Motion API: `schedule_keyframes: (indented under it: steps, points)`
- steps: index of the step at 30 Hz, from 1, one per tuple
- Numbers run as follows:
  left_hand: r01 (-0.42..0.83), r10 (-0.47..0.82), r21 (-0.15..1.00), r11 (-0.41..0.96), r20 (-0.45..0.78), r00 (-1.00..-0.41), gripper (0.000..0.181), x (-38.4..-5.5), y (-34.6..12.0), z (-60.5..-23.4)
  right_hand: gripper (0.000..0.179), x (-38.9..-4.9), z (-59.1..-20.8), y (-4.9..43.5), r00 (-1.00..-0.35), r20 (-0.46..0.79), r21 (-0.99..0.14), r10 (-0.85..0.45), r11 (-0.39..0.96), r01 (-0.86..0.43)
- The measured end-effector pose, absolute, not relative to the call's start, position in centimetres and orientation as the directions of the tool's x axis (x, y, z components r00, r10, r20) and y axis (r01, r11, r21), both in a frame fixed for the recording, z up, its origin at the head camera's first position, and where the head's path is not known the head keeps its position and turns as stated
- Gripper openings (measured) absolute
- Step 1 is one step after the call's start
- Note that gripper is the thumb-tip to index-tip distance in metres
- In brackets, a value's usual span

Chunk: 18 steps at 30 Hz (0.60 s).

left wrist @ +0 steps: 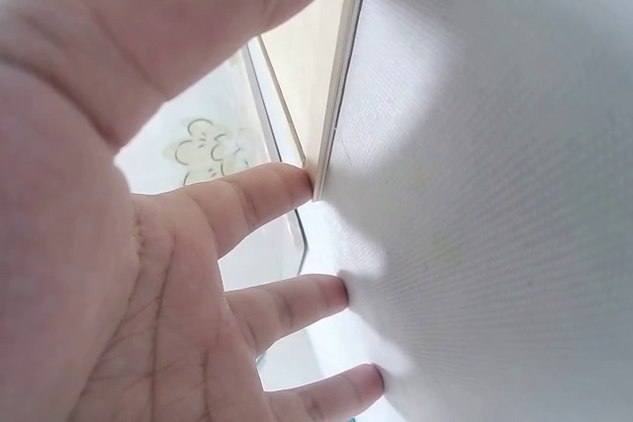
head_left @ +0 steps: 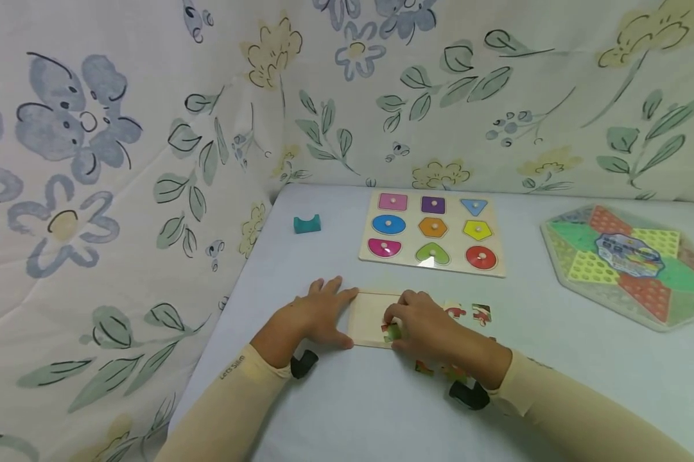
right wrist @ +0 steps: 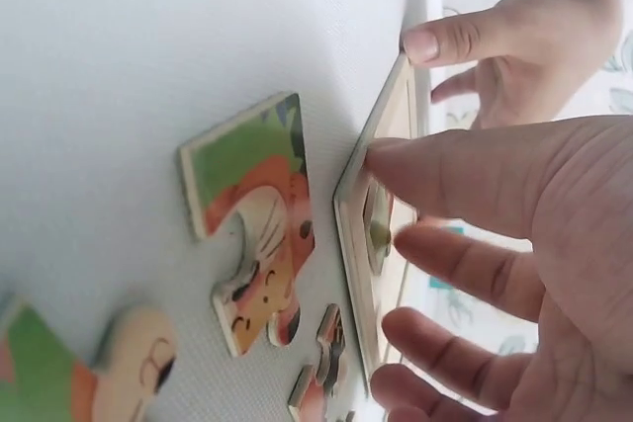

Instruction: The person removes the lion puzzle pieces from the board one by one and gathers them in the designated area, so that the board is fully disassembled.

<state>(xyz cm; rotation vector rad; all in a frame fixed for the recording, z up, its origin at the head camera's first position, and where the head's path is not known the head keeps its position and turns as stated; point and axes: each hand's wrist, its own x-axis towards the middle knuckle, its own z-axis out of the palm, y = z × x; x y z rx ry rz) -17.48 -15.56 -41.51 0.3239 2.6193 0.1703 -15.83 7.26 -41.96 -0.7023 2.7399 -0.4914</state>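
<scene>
A shallow wooden puzzle tray [head_left: 366, 319] lies flat in front of the person. The left hand [head_left: 318, 317] rests at its left side with fingers spread, thumb and index fingertip against the tray's edge. Over the tray's right part, the right hand [head_left: 426, 327] holds a jigsaw piece [head_left: 390, 332], green with some red, between thumb and fingertips. In the right wrist view this piece [right wrist: 377, 224] sits just inside the tray's rim, the thumb right at that rim. The hand hides much of the piece in the head view.
Loose jigsaw pieces [head_left: 481, 314] lie right of the tray, some behind the right forearm; one shows an orange animal face [right wrist: 262, 234]. Beyond stand a knobbed shape board [head_left: 404, 262], a teal block [head_left: 307, 224] and a hexagonal game board [head_left: 603, 256]. A floral cloth [head_left: 347, 147] hangs behind.
</scene>
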Motion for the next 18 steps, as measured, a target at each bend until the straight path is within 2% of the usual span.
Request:
schedule_keyframes:
  steps: [5,10,18]
  points:
    - [0.198,0.259,0.179,0.964,-0.454,-0.852,0.099,-17.40,-15.54,-41.30,0.051,-15.93,-42.03,6.99,-0.855,-0.179,-0.369,-0.487,0.839,-0.401]
    - [0.198,0.261,0.184,0.963,-0.451,-0.853,0.099,-17.39,-15.56,-41.37,0.040,-16.01,-42.30,6.94,-0.864,-0.190,-0.395,-0.466,0.842,-0.367]
    - [0.190,0.255,0.185,0.964,-0.452,-0.855,0.098,-17.38,-15.72,-41.44,0.025,-16.05,-42.34,7.44,-0.879,-0.158,-0.592,-0.450,0.756,-0.280]
